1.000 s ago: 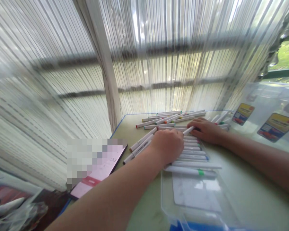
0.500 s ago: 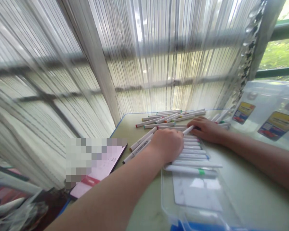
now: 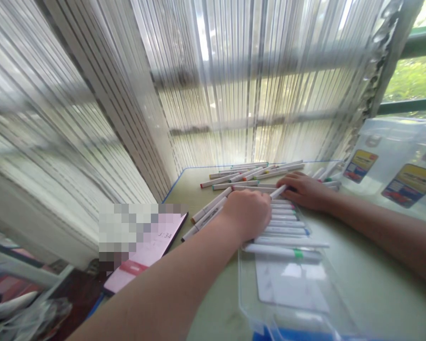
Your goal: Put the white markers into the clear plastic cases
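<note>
Head camera: forward and down; 12 o'clock is the far edge of the table (image 3: 213, 303), 6 o'clock the wearer's side.
Short marker: white marker (image 3: 278, 192) bridging the gap between the hands; it lies at 2 o'clock from the left hand (image 3: 248, 214) and 9 o'clock from the right hand (image 3: 303, 190).
Long axis: about 8 to 2 o'clock, oblique to the marker row (image 3: 286, 224), whose pieces run roughly 9 to 3 o'clock.
Nearer hand: neither; one visible end meets each hand.
Left hand: curled, back toward the camera, over the 9 o'clock end of the row; fingertips are concealed, so its grip cannot be told.
Right hand: fingers bent around the 2 o'clock end of the white marker, apparently pinching it.
Clear case: transparent case (image 3: 242, 303) at 6 o'clock from the row; the nearest row pieces overlap it, one bearing a green band. Whether they lie inside or on top cannot be told.
Loose markers: scattered pile (image 3: 218, 181) at 12 o'clock from the left hand; two side markers (image 3: 211, 207) show at 10 o'clock.
Surroundings: phone (image 3: 147, 267) at 8 o'clock from the left hand, partly pixelated; labelled plastic boxes (image 3: 358, 166) at 2 o'clock from the right hand.
Limits: the left hand covers the row's ends; a blue item (image 3: 273, 334) is cut off at 6 o'clock; marker lettering is too small to read.
</note>
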`<state>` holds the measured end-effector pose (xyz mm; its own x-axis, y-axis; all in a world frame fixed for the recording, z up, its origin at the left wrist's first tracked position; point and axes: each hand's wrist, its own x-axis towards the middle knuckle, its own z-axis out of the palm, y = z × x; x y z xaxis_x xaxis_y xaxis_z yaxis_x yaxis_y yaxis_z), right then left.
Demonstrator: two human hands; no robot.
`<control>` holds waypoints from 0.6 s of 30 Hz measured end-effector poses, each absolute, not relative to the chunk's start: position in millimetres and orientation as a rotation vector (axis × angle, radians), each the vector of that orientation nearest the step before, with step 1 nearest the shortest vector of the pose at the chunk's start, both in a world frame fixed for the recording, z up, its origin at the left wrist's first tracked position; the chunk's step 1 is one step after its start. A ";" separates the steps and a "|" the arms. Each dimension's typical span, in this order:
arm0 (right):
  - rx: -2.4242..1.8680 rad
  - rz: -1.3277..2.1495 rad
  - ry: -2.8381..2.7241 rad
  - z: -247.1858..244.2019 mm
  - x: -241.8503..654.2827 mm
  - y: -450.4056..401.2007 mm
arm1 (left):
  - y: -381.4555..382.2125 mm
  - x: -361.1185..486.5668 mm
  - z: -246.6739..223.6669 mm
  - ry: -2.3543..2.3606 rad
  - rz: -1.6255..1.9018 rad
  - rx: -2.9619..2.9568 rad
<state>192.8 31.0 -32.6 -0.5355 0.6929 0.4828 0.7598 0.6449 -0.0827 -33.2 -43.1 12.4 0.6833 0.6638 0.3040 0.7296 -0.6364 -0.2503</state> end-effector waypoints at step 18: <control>-1.130 -0.201 -2.416 -31.4 193.6 32.0 | -44.0 -32.5 13.3 -1.101 -0.221 -2.557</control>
<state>193.6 32.0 -31.4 -0.5552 0.6884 0.4668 0.7559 0.6517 -0.0620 -32.5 -44.0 13.3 0.6861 0.6734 0.2754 0.7275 -0.6380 -0.2526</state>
